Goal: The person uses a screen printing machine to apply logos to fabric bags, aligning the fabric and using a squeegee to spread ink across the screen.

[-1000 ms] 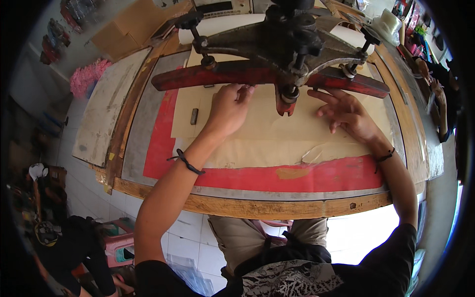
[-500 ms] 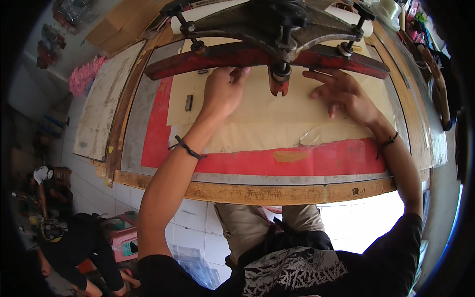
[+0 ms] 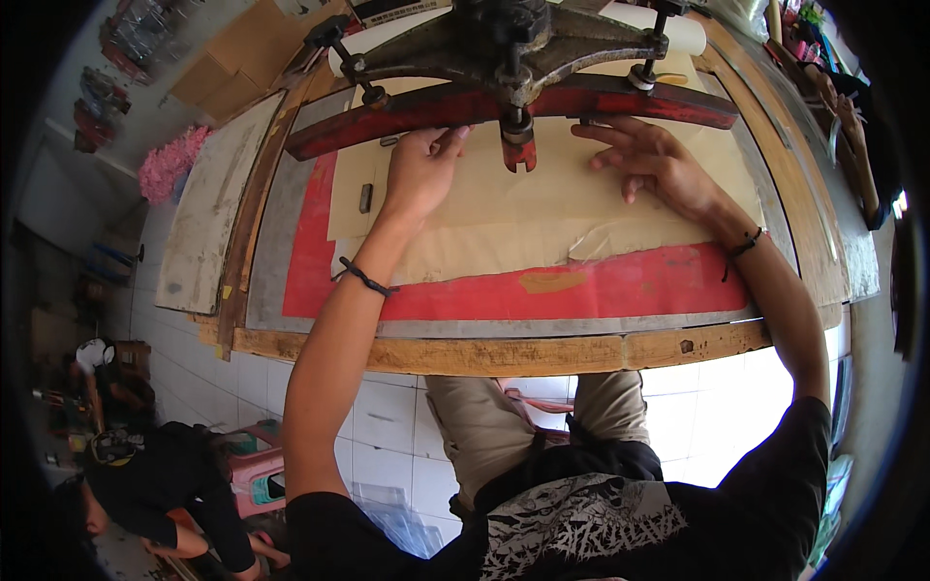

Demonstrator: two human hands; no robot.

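Observation:
A long red metal bar [image 3: 407, 118] with bolted dark arms spans the work surface in front of me. At its left half, my left hand [image 3: 420, 174] has curled fingers, thumb and forefinger drawn together near the bar's lower edge. What they pinch, if anything, cannot be made out. My right hand [image 3: 662, 167] reaches to the right half with fingers apart, the forefinger stretched close under the bar. Beneath both hands lies a tan sheet [image 3: 504, 218] on top of a red sheet [image 3: 630, 290]. A small dark metal block [image 3: 365, 198] rests on the tan sheet, left of my left hand.
A wooden rail [image 3: 484, 355] edges the table nearest me. Beyond the bar lies a white roll [image 3: 683, 36]. To the left are a worn board [image 3: 215, 208] and cardboard boxes [image 3: 232, 63]. Other people [image 3: 160, 484] are bent over at the lower left, beside a pink stool [image 3: 257, 474].
The whole view has shifted slightly, so bar and table appear a little further up. Both hands keep nearly the same places along the bar.

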